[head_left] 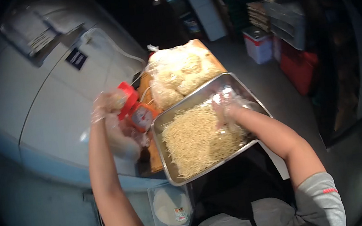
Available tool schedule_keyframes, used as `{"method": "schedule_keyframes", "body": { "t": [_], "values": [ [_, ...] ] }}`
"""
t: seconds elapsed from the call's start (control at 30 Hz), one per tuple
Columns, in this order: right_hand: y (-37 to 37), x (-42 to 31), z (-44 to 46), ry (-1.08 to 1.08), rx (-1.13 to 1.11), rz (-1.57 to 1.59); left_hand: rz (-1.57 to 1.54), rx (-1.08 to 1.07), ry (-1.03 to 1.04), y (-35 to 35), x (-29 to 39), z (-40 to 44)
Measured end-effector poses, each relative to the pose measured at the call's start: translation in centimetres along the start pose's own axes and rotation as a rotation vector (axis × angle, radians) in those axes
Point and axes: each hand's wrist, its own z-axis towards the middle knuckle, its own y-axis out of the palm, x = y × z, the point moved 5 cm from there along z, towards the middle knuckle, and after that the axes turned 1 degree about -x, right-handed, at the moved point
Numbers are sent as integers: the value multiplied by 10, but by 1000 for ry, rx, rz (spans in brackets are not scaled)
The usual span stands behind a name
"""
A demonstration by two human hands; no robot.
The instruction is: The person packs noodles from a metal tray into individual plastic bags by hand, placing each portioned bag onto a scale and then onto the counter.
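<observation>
Thin pale-yellow noodles (196,137) fill much of a rectangular metal tray (177,182) in front of me. My right hand (226,108), in a clear plastic glove, reaches into the tray's right part, its fingers curled into the noodles and partly hidden. At the left, my gloved left hand (109,103) is raised beside the red pan (129,98) of an orange dial scale (143,116). Its fingers are bent around something pale and blurred that I cannot make out. Behind the tray lies a clear plastic bag (181,69) with more noodles.
A wooden board (154,152) lies under the scale and bag. Below the tray sits a clear square container (171,205) with a round white shape and a label. A white wall (53,95) with a cable (118,47) borders the left; a red-rimmed white box (258,46) stands far right.
</observation>
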Motion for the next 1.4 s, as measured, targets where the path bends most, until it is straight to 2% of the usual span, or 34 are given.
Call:
{"method": "schedule_keyframes", "body": {
  "t": [0.07, 0.13, 0.2, 0.37, 0.47, 0.53, 0.57, 0.6, 0.63, 0.67, 0.7, 0.73, 0.77, 0.8, 0.87, 0.93, 1.0, 1.07, 1.13, 1.27, 1.37, 1.4],
  "values": [
    [-8, -3, -12, 6, 8, 13, 765, -100, 226, 6, 23, 8],
    [-2, -3, -2, 10, 8, 6, 155, -27, 30, -13, 16, 16],
    [-8, -1, -16, 45, 15, 145, -10, 152, 35, -38, 31, 10],
    [-11, -1, -24, 100, 34, 217, -454, 145, 250, -65, 95, -8],
    [-6, -1, -19, 105, 34, 205, -540, 78, 167, -42, 125, -8],
    [-6, 0, -10, 104, 19, 204, -667, -159, 249, -22, 122, 27],
    [-10, -1, -11, 110, 15, 210, -616, -106, 254, -9, 133, 21],
    [-12, 0, -14, 111, 12, 215, -685, -207, 279, 6, 139, 30],
    [-11, -1, -16, 110, 7, 222, -687, -159, 309, 15, 126, 63],
    [-2, -1, -6, 101, 24, 187, -864, -61, 357, 36, 138, 48],
    [5, 1, 6, 96, 38, 154, -925, -97, 428, 49, 159, 17],
    [0, 0, 3, 101, 12, 161, -922, -80, 413, 68, 152, 49],
    [-9, -3, -9, 108, -16, 174, -1121, -44, 368, 97, 136, 78],
    [-15, -5, -15, 118, -43, 193, -883, 0, 470, 121, 128, 91],
    [-15, -6, -15, 121, -39, 184, 130, 363, 751, 165, 121, 80],
    [-16, -7, -16, 119, -41, 175, 509, 514, 797, 204, 108, 68],
    [-19, -10, -19, 130, -58, 156, 549, 525, 709, 225, 100, 67],
    [-18, -13, -18, 139, -58, 130, 512, 472, 716, 232, 100, 79],
    [-21, -14, -21, 144, -82, 128, 398, 357, 810, 228, 111, 83],
    [-17, -12, -16, 127, -120, 169, 72, 331, 969, 233, 134, 105],
    [-15, -14, -14, 110, -131, 159, 465, 355, 622, 264, 111, 135],
    [-15, -13, -15, 106, -130, 152, 430, 273, 616, 261, 112, 141]
  ]
}}
